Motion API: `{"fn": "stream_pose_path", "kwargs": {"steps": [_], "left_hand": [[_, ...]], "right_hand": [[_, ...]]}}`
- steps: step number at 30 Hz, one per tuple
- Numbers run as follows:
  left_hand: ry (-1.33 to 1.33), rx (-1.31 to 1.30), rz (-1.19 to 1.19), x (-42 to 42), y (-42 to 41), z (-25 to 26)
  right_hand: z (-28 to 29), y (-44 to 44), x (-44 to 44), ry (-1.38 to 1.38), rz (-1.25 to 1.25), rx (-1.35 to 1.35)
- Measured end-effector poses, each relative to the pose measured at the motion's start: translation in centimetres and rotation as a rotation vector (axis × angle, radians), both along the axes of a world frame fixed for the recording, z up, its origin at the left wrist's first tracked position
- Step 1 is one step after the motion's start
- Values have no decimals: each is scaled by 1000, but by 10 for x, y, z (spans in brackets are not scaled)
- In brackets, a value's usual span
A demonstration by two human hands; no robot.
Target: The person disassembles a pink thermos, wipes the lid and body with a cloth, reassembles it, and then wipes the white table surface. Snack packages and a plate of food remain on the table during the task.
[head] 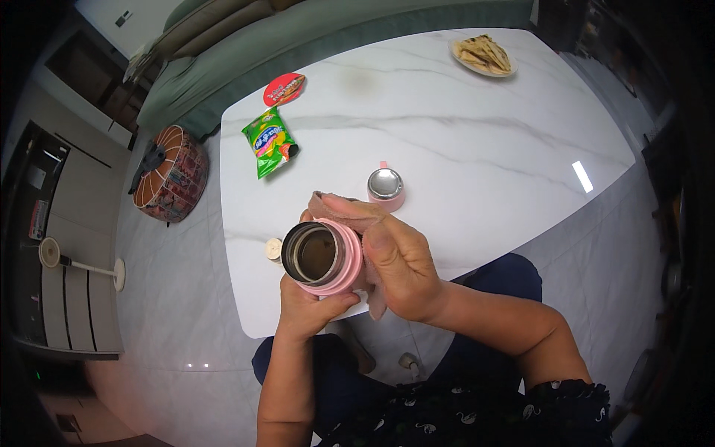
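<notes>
My left hand point(304, 313) grips a pink vacuum flask point(351, 254) around its body, below the neck. The flask is uncapped, with its steel mouth facing up towards me and dark liquid point(317, 255) inside. A dusty-pink cloth point(341, 211) is bunched in my right hand point(410, 262), which presses it against the flask's right side. Just beyond my hands, a pink cup-shaped lid point(385, 185) with a silvery top stands on the table. Left of the flask is a small cream-coloured cap or stopper point(273, 249), partly hidden by it.
The white marble-patterned table point(447, 151) fills the middle. On it lie a green snack packet point(271, 142), a red oval card or fan point(284, 89) and a plate of flatbread pieces point(483, 55). A green-covered sofa point(335, 61), patterned pouf point(173, 173) and white stand point(89, 266) are around it.
</notes>
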State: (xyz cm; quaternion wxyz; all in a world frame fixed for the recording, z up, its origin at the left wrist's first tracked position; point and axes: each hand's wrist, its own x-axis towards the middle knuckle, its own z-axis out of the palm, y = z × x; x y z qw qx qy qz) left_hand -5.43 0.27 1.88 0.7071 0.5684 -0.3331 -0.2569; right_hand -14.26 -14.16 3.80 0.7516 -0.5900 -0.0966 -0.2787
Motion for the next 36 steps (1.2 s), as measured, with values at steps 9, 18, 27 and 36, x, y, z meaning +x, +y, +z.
{"fn": "stream_pose_path", "kwargs": {"steps": [9,18,27,36], "left_hand": [[87,46,-101,3,5,-3],[-149,134,5,2,4,-10],[-196,-37,188,4,-3,-8],[-151,-56,304,-12,-13,-18]], "right_hand": [[2,-10,2,12,-28,-192],[5,-1,4,-179,-212,-245],[-8,10,7,-54,-320,-116],[-26,12,9,80,-218,-246]]}}
